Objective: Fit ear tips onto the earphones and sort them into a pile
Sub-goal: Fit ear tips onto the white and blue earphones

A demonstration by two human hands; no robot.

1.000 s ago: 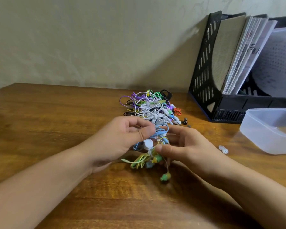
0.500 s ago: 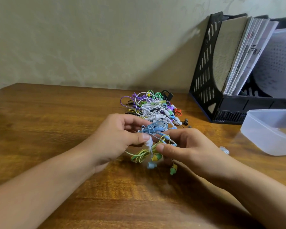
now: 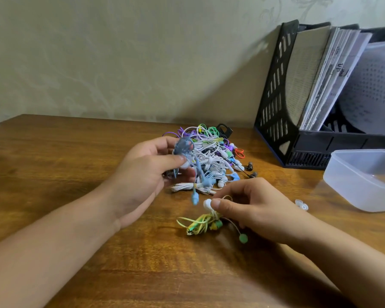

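A wooden table (image 3: 53, 174) carries a black file rack (image 3: 282, 112) and a clear plastic tub (image 3: 360, 181) well beyond the right fingers. Just past the left fingertips lies the pile of earphones (image 3: 211, 152). The left hand (image 3: 142, 174) curls round a blue earphone set (image 3: 185, 150), one bud dangling below the thumb. The right hand (image 3: 253, 207) pinches a white ear tip (image 3: 207, 203) at thumb and forefinger, seemingly already on a bud; blur prevents certainty. Under those fingers hangs the yellow-green earphone set (image 3: 200, 225). Two loose ear tips (image 3: 302, 205) lie beyond the knuckles. Best to steady the bud and press the tip squarely until seated.
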